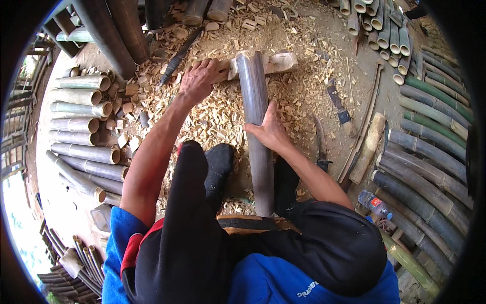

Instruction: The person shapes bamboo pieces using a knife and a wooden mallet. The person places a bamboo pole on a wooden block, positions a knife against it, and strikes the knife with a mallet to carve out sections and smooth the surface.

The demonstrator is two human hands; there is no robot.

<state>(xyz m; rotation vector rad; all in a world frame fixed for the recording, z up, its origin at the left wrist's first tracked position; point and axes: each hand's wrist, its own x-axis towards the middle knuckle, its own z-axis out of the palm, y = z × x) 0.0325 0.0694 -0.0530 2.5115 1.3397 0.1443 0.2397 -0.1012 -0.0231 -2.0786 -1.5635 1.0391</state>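
A thick dark bamboo tube (254, 152) lies lengthwise in front of me, its far end over a pale wooden block (281, 63) on the ground. My right hand (266, 129) is wrapped round the tube near its middle, thumb across the top. My left hand (199, 78) is closed over the left end of the block, its fingertips at the far side. The near end of the tube comes down between my legs, close to a wooden seat edge (245, 223). My left foot, in a dark sock (218, 164), stands left of the tube.
Wood chips (212, 119) cover the ground. Knives lie on both sides: a long dark one (177, 58) at left, a curved blade (320, 137) and a sheathed one (340, 106) at right. Cut bamboo (81, 110) is stacked left, more poles (430, 172) right, beside a plastic bottle (374, 203).
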